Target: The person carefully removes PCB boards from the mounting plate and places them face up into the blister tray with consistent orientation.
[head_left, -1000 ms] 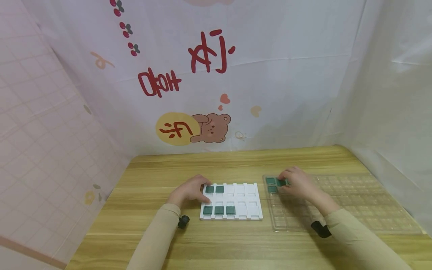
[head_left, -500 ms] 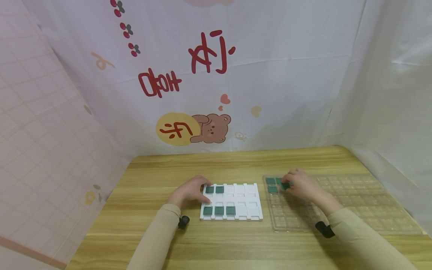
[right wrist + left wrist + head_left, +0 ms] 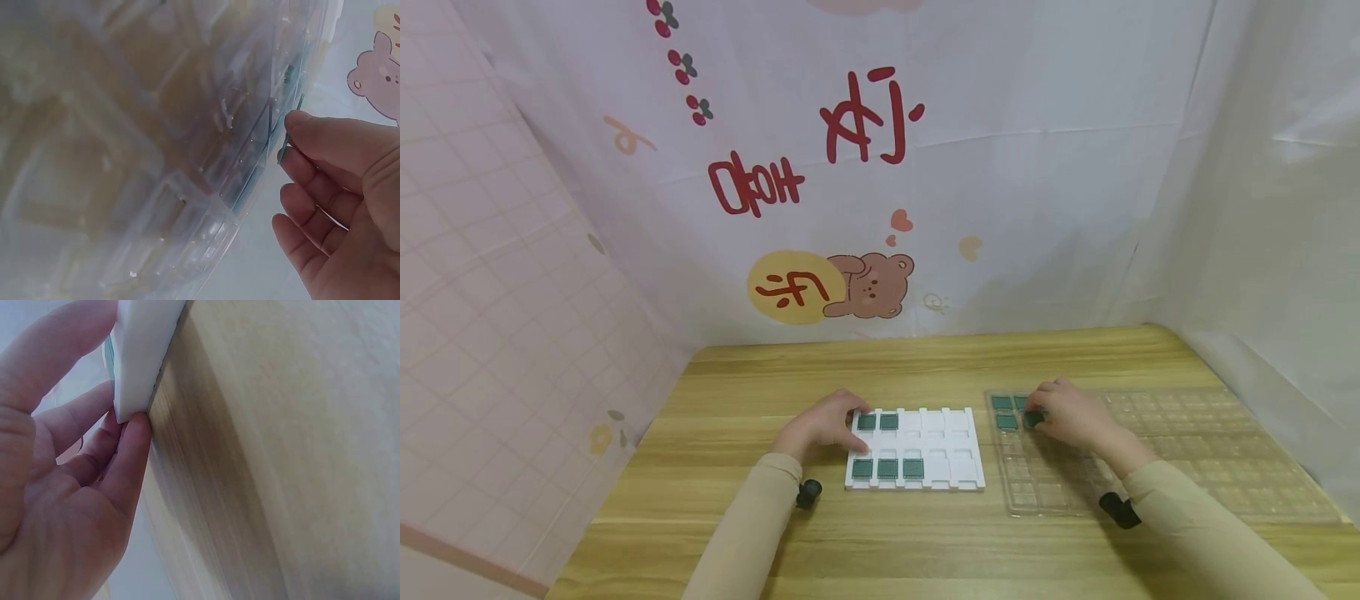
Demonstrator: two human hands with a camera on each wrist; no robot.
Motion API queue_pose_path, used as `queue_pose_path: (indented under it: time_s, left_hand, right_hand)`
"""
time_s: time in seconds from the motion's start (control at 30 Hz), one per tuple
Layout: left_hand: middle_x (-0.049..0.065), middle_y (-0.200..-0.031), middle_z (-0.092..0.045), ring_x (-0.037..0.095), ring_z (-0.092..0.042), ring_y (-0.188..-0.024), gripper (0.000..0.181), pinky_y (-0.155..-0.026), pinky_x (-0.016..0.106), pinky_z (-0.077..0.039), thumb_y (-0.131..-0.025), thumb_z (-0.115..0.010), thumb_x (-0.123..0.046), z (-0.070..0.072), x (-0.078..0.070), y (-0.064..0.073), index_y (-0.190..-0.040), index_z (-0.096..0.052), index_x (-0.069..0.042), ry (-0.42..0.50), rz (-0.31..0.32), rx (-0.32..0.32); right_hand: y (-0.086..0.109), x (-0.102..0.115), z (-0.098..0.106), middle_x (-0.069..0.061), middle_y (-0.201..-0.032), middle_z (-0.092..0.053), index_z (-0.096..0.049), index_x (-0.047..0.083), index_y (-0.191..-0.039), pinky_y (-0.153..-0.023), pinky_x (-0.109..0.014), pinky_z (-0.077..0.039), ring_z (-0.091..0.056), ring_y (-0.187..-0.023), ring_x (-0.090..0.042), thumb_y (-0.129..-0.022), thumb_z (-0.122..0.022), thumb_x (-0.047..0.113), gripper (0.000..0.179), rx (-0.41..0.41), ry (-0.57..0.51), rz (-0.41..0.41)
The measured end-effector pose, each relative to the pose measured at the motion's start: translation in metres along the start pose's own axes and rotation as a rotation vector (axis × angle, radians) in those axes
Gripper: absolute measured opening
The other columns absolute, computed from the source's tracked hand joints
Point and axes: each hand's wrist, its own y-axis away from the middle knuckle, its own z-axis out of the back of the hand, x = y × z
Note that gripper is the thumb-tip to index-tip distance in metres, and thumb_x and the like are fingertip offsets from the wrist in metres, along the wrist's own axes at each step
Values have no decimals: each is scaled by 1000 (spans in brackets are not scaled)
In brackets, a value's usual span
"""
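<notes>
My left hand (image 3: 820,423) grips the left end of a white pocketed tray (image 3: 945,471). In the left wrist view, its fingers curl against the tray's edge (image 3: 140,356), with the thumb farther along. Green square circuit boards lie in this tray: two in the back row (image 3: 888,422) and three in the front row (image 3: 887,468). Over the left end of a clear plastic tray (image 3: 1026,492), my right hand (image 3: 1071,417) pinches a small green circuit board (image 3: 283,152) between thumb and index finger. Beside it, three more green boards (image 3: 1007,422) sit in the clear tray's corner pockets.
Both trays lie on a wood-grain table (image 3: 880,542), the clear one reaching far to the right. A white printed cloth (image 3: 1037,208) hangs behind the table. Black wrist cameras (image 3: 808,494) are strapped on both forearms.
My right hand has shifted slightly right and toward me with the pinched circuit board, uncovering another board in the clear tray's back row. My left hand stays in place on the white tray.
</notes>
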Motion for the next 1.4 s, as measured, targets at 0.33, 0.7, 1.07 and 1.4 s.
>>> queue_pose_path:
  time_s: [0.33, 0.7, 1.07, 1.4]
  left_hand:
    - [6, -121, -56, 21, -50, -106, 62, -99, 42, -42, -70, -92, -24, 0, 1, -1, -123, -65, -5, -3, 2, 3]
    - [6, -121, -56, 22, -50, -108, 62, -100, 42, -41, -70, -91, -23, 0, 1, -1, -123, -65, -5, 2, 6, 8]
    - [8, -122, -57, 23, -50, -110, 63, -100, 42, -41, -70, -91, -23, 1, 1, 0, -124, -65, -4, -15, 0, 15]
    - [7, -122, -57, 23, -51, -111, 63, -101, 42, -41, -70, -91, -24, 1, 0, 0, -123, -65, -5, -16, 5, 9]
  right_hand:
    - [-3, -1, -5, -5, -101, -66, -73, 10, -100, -82, -47, -51, -58, -96, -31, -77, -83, 10, 24, 41, 15, -10]
    - [-4, 0, -2, -5, -100, -65, -73, 9, -99, -81, -46, -50, -57, -94, -31, -77, -83, 8, 24, 37, -2, 3]
    - [-4, -1, -3, -2, -96, -65, -73, 10, -98, -79, -44, -50, -58, -90, -28, -77, -83, 8, 24, 27, -2, 28]
    - [-2, 0, -2, -3, -94, -66, -73, 7, -97, -76, -44, -51, -59, -86, -27, -80, -79, 8, 19, -32, -38, 12]
